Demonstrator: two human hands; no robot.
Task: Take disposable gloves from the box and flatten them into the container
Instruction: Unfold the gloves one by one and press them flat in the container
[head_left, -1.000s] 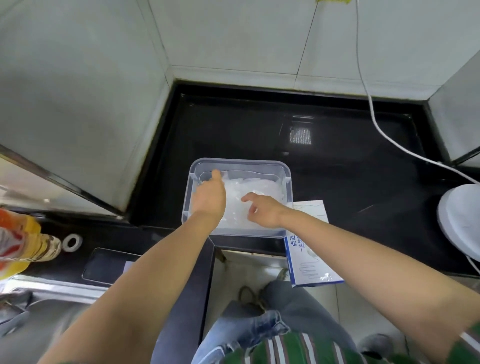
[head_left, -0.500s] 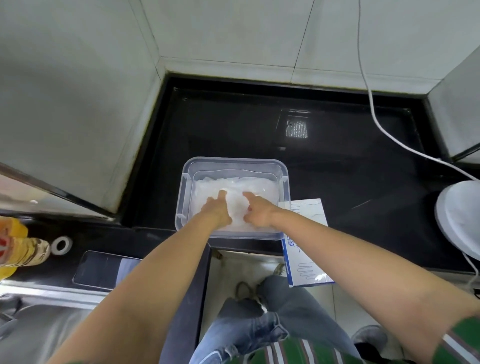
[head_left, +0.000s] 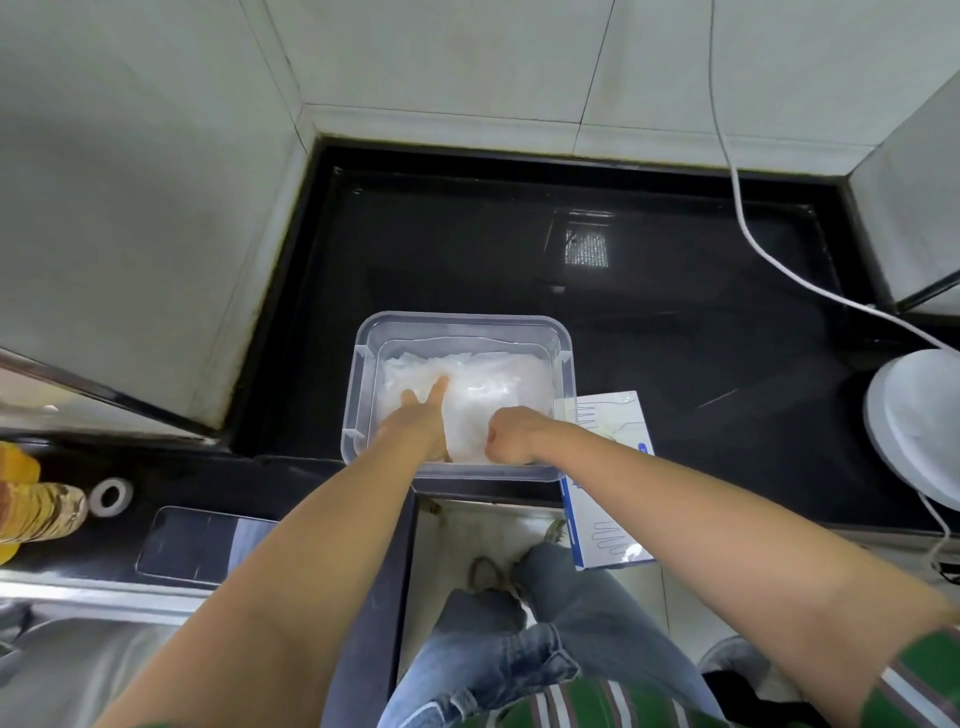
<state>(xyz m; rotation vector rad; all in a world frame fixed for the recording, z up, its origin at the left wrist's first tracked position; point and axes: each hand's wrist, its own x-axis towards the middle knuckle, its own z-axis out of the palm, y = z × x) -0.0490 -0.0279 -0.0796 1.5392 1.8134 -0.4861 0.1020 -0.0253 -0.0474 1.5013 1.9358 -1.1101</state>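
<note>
Seen from the head camera, looking down: a person stands at a glossy black table (head_left: 675, 312) set into a corner of pale tiled wall, with both bare forearms reaching forward. A clear, rectangular plastic container (head_left: 462, 325) sits at the near edge of the table, holding a layer of thin, translucent white disposable gloves (head_left: 498, 389) that covers its bottom. The left hand (head_left: 415, 423) lies inside the container on its left side, palm down and spread wide, with straight fingers pressing on the gloves. The right hand (head_left: 511, 434) is in the near right corner of the container, knuckles up and fingers curled under against the gloves; I cannot tell whether it pinches any of the plastic. Just beside the container on the right lies the white and blue glove box (head_left: 610, 535), printed with hand outlines. Its near end juts past the table edge, and the right forearm crosses over it. A white cable (head_left: 737, 208) runs down the wall and across the table to a round white appliance (head_left: 914, 426) at the far right. To the left, on a lower stretch of the black surface, lie a dark phone (head_left: 197, 540), a small roll of white tape (head_left: 110, 496) and a bottle of yellow liquid (head_left: 31, 499). Blue jeans and a green striped shirt show at the bottom.
</note>
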